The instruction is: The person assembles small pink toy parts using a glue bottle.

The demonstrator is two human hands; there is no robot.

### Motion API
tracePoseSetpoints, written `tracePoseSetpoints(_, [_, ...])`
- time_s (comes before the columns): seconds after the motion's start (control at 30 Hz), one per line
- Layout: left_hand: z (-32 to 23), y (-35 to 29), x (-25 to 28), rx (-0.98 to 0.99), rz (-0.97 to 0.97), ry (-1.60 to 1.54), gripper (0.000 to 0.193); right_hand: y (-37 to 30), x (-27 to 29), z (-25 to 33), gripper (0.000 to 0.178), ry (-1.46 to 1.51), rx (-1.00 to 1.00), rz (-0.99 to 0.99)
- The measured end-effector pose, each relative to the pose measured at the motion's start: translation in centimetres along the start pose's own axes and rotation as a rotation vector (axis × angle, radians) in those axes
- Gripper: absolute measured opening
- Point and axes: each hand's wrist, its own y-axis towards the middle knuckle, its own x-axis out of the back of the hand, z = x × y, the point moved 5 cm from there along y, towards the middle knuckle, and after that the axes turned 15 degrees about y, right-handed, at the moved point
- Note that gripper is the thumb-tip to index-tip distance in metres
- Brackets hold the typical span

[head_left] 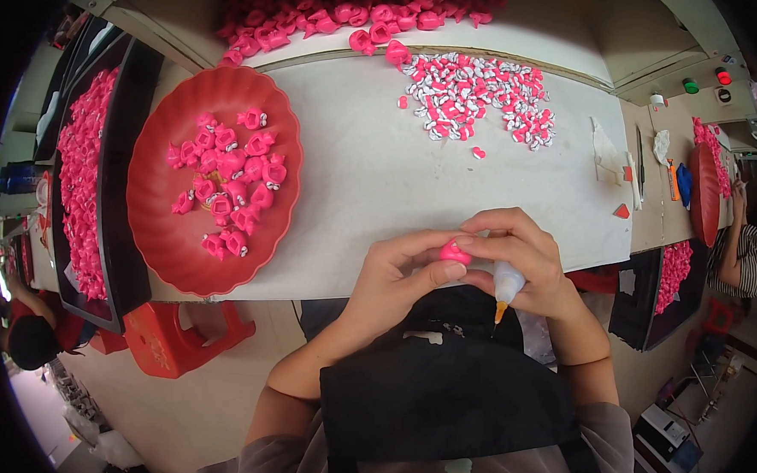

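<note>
Over the near edge of the white-covered table, my left hand (398, 274) pinches a small glossy pink plastic part (455, 252) between thumb and fingers. My right hand (529, 250) meets it there, its fingertips on the same part. Tucked in the right hand is a translucent glue bottle (508, 279), its orange-based needle tip pointing down toward my black apron. The fingers hide much of the pink part. To the left stands a red scalloped bowl (153, 180) holding several hollow pink parts, some with white pieces in them. Small pink-and-white pieces (474, 99) lie heaped at the back.
A shelf behind bears a large heap of pink parts (367, 14). Black trays of pink parts (89, 183) flank the table. Beneath it at left is a red stool (174, 337). An orange-handled tool (674, 182) lies at right. Other people sit at both sides.
</note>
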Motion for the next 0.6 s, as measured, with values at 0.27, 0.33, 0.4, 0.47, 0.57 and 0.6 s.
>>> tracePoseSetpoints(0.27, [-0.6, 0.0, -1.4, 0.017, 0.168, -0.078, 0.026, 0.0, 0.8, -0.4, 0.033, -0.026, 0.171, 0.142])
tracePoseSetpoints(0.33, [-0.5, 0.0, -1.5, 0.002, 0.163, -0.078, 0.025, -0.3, 0.8, -0.9, 0.033, -0.002, 0.180, 0.165])
tracePoseSetpoints(0.4, [-0.1, 0.1, -1.4, -0.024, 0.127, 0.013, 0.023, -0.5, 0.8, -1.1, 0.032, 0.037, 0.217, 0.158])
tracePoseSetpoints(0.47, [0.2, -0.1, -1.2, -0.037, 0.116, 0.039, 0.022, -0.7, 0.6, -1.4, 0.031, 0.048, 0.232, 0.159])
tracePoseSetpoints(0.57, [0.7, 0.0, -1.1, -0.069, 0.099, 0.077, 0.021, -1.1, 0.4, -1.7, 0.030, 0.057, 0.257, 0.153])
tracePoseSetpoints(0.6, [0.7, 0.0, -1.1, -0.091, 0.093, 0.087, 0.022, -1.2, 0.4, -1.7, 0.030, 0.052, 0.267, 0.146])
